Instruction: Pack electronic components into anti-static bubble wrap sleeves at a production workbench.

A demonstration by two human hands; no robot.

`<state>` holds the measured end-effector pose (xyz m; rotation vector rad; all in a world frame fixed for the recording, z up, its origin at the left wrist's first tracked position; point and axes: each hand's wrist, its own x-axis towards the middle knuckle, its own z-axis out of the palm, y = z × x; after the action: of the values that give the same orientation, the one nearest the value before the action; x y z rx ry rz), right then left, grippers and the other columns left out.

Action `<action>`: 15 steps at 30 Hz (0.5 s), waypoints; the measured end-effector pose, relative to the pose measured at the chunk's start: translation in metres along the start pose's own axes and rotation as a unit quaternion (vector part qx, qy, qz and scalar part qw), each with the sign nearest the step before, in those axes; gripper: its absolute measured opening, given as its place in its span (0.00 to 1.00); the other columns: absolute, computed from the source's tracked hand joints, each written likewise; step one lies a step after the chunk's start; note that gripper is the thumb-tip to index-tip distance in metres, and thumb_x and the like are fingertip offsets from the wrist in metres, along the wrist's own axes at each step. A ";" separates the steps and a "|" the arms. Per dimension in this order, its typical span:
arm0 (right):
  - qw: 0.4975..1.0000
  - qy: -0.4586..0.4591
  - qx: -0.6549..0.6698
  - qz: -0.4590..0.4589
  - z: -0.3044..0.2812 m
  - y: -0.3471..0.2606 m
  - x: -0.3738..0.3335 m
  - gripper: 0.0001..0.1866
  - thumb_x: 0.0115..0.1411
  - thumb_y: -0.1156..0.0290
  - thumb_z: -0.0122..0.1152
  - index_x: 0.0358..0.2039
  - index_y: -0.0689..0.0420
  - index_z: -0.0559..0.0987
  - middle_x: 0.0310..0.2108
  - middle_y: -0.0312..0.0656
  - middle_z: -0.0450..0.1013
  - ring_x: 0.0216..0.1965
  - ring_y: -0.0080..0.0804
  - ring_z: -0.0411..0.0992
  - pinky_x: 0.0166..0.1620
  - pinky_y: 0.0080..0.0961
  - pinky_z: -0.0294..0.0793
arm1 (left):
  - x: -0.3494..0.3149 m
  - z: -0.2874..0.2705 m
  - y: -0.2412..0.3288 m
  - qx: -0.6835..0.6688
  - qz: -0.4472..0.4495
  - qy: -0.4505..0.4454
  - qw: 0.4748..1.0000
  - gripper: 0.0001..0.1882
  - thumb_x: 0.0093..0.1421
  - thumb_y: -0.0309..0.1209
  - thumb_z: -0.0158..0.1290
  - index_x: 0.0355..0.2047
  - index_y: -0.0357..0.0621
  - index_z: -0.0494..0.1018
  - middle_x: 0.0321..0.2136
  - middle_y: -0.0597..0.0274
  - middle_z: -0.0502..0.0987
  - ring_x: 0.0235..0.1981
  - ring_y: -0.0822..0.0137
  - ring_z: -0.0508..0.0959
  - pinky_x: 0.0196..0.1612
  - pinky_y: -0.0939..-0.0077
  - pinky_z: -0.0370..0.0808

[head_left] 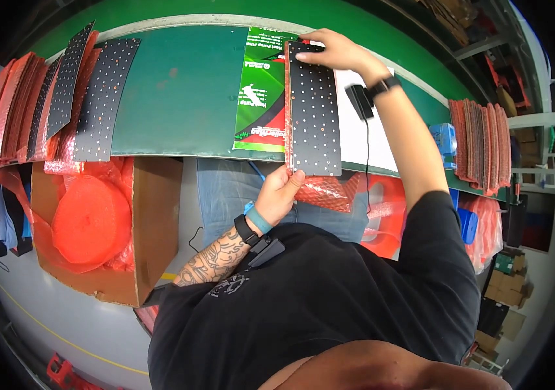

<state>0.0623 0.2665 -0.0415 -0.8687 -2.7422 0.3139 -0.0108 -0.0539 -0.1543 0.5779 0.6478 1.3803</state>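
Note:
A long black panel dotted with small light spots (316, 110) lies lengthwise before me on the bench, with red bubble wrap (324, 195) under it and showing past its near end. My left hand (277, 197) grips the near left corner, thumb on top, fingers partly hidden below the edge. At the far end my right hand (332, 52) holds the panel, its thumb over the top face and its fingers around the far edge. Beneath the panel's left side is a green and red printed sheet (261, 97); a white sheet (368, 143) lies to the right.
Wrapped panels (11, 110) and bare dotted panels (107, 97) stack at the bench's left. A cardboard box (154, 227) below holds a red bubble wrap roll (92, 221). At right stand a blue item (445, 139) and more wrapped panels (480, 144). A cable (368, 175) hangs from my right wrist.

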 end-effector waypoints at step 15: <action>0.989 -0.117 0.000 0.089 0.012 0.003 0.026 0.29 0.56 0.56 0.73 0.53 0.63 0.79 0.42 0.47 0.80 0.44 0.38 0.78 0.49 0.32 0.75 | -0.002 -0.004 0.005 -0.002 -0.009 0.015 1.000 0.20 0.74 0.36 0.46 0.56 0.31 0.69 0.50 0.59 0.78 0.50 0.73 0.76 0.56 0.74 0.72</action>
<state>0.0396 0.2820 -0.0495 -1.1475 -2.8783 0.4790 -0.0171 -0.0554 -0.1535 0.5482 0.6720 1.3754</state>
